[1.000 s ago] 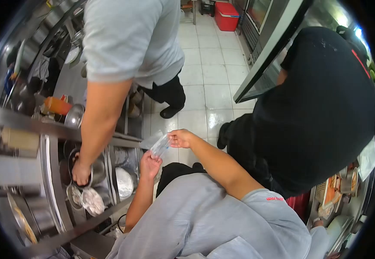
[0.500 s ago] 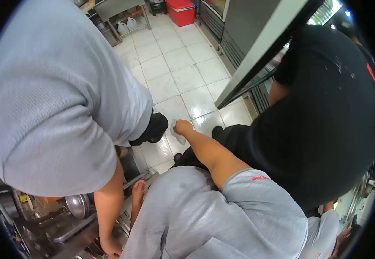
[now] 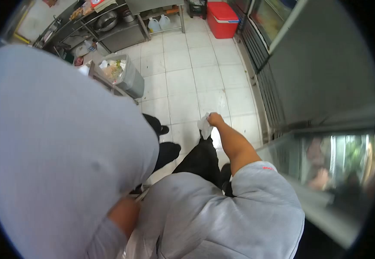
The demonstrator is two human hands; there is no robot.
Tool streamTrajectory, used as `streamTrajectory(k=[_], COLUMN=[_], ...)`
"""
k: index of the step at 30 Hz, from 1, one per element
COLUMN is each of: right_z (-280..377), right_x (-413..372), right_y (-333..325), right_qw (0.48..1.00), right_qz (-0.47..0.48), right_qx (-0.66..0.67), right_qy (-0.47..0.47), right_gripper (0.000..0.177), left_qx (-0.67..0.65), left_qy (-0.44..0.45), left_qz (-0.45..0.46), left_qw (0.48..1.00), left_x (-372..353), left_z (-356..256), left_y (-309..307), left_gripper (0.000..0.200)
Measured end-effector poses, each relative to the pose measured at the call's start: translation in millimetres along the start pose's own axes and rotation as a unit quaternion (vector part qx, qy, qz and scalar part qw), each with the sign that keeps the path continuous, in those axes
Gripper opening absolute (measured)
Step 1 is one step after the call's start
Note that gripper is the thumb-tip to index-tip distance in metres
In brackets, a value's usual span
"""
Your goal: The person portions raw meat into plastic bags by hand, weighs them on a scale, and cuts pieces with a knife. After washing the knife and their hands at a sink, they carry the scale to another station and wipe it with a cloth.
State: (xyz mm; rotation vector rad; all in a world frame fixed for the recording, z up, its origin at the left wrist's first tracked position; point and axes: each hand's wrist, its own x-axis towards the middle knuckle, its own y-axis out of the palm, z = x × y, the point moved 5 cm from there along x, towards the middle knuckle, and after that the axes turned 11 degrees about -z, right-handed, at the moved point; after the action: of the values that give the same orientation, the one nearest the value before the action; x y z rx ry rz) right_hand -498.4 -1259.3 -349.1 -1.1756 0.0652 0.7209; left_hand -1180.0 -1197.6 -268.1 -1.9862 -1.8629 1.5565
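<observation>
My right hand (image 3: 214,119) is stretched out ahead of me at about waist height, its fingers closed on a thin, crumpled whitish piece (image 3: 205,126) that hangs down over the floor. I cannot tell whether it is cloth or plastic. Below it are black trousers (image 3: 198,162) and dark shoes. My left hand does not show. Close on the left, a person in a grey shirt (image 3: 66,138) fills much of the view; a bent forearm (image 3: 125,214) crosses beside my shirt there, its hand hidden.
A grey bin (image 3: 132,82) holding food scraps stands ahead on the left. Farther off are a steel bench (image 3: 155,6), white jugs (image 3: 154,24) and a red cooler (image 3: 223,19). Fridge units (image 3: 325,73) line the right, with a glass door (image 3: 325,172) near me. White tiles (image 3: 181,80) run between.
The view has moved forward along the aisle, bringing the bin into sight. The person in black on the right has left the view. My right hand still holds the whitish piece.
</observation>
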Motion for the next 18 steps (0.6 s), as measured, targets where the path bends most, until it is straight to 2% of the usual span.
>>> streamTrajectory(k=[1,3,5,9,11,12,13,15,17,18], right_z=[-5,-8,-19,-20,3,11,35,64,89,112], right_x=[24,65,95,150,171,181,192,219,249,256], right_y=[-3,-10,-21,-47,-62,-78,-82,-106,-107,-115], right_qw=[1.0,0.99,0.99,0.983,0.932,0.946,0.887,0.935,0.971,0.964], right_qz=[-0.003,0.009,0.047,0.122,0.163,0.174,0.16,0.192,0.164,0.177], right_qx=[-0.003,-0.083,-0.068,-0.046,-0.14,-0.055,-0.105,-0.072,0.053,0.093], right_qy=[0.001,-0.111,-0.113,-0.128,-0.292,-0.267,-0.42,-0.289,-0.168,-0.173], right_gripper=[0.032,0.033,0.042,0.042,0.037,0.032,0.029,0.022,0.024,0.023], left_qx=[-0.004,-0.006,-0.009,-0.019,-0.024,-0.025,-0.026,-0.021,-0.011,-0.002], left_qy=[-0.012,-0.032,-0.048,-0.057,-0.049,-0.043,-0.04,-0.029,-0.01,0.003], left_qz=[-0.013,-0.035,-0.056,-0.08,-0.085,-0.085,-0.085,-0.086,-0.084,-0.081], left_qw=[1.0,0.999,0.997,0.995,0.995,0.995,0.995,0.996,0.996,0.997], left_x=[-2,-11,-16,-23,-23,-18,-16,-7,10,22], left_z=[-13,-44,-83,-152,-190,-207,-222,-249,-275,-290], left_y=[14,42,79,154,188,204,220,250,277,291], left_gripper=[0.028,0.028,0.028,0.028,0.028,0.028,0.028,0.028,0.028,0.028])
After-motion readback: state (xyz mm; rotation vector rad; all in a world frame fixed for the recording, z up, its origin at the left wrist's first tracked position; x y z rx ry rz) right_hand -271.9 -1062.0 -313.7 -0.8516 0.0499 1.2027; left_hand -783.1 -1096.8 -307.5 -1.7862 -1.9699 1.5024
